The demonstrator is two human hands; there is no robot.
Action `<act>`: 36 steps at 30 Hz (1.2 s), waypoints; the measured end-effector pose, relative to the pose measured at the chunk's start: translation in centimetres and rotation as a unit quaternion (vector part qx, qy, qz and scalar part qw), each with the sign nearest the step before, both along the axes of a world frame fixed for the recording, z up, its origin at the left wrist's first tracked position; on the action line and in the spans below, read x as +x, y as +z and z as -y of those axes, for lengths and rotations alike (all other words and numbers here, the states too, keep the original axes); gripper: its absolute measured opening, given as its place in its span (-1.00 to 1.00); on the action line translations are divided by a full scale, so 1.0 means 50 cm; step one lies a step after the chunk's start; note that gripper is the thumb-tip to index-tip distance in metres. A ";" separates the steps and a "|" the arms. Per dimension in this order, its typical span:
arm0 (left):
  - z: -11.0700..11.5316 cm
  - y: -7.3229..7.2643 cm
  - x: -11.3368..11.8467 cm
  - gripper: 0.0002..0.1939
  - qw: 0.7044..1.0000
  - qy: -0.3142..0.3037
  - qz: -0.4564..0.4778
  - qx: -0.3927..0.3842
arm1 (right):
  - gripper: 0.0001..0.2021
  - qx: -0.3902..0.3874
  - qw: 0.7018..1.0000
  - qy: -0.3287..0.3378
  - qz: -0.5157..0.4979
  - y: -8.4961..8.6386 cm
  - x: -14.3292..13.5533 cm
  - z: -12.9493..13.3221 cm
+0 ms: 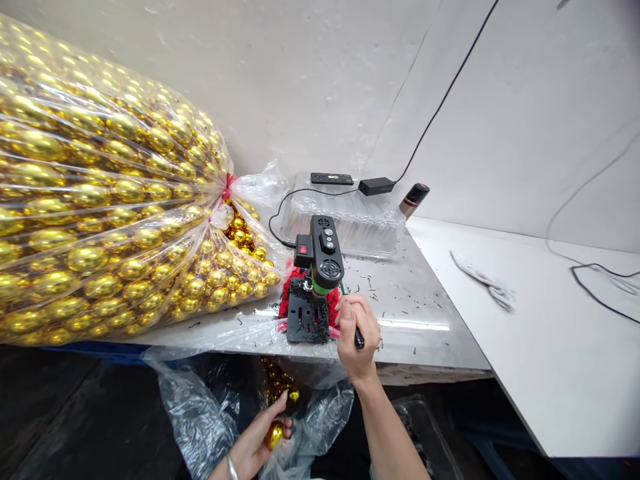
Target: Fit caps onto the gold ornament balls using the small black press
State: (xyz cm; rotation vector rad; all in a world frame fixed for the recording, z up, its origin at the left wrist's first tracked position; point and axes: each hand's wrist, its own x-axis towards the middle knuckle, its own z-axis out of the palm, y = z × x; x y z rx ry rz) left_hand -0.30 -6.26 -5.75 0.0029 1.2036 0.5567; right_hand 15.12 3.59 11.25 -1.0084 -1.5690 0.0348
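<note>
Scuffed pale wall behind a grey worktop and white tabletop, dark floor below

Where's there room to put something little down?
On the white table, between the white glove and the near edge, left of the black cord. The gray table is crowded: big clear bag at left, plastic trays behind, black machine and right hand in the middle.

No legible text or numbers: any marks on the black-cased device just beyond the right hand, its red switch and the flat black slab farther off too small to read.
</note>
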 end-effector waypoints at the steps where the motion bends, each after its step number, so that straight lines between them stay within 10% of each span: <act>1: -0.001 0.004 -0.005 -0.69 1.000 0.012 0.025 0.005 | -0.74 0.001 1.000 0.000 0.003 0.001 0.000 0.000; 10: -0.074 0.153 -0.038 -0.43 0.972 -0.037 0.036 0.229 | -0.74 0.001 1.000 -0.002 0.009 -0.005 0.001 0.002; 15: -0.137 0.194 -0.023 -0.45 0.943 0.077 -0.063 0.316 | -0.76 0.001 1.000 0.007 0.006 -0.010 0.003 0.003; 24: -0.205 0.208 -0.025 -0.60 0.949 0.098 0.084 0.286 | -0.76 -0.002 1.000 0.011 0.008 -0.014 0.004 0.002; 28: -0.227 0.200 -0.010 -0.54 0.939 0.057 0.012 0.339 | -0.75 0.002 1.000 0.010 0.008 -0.016 0.003 0.003; 36: -0.277 0.149 0.043 -0.58 0.766 -0.084 -0.340 0.538 | -0.75 0.000 1.000 0.014 0.018 -0.024 0.006 0.006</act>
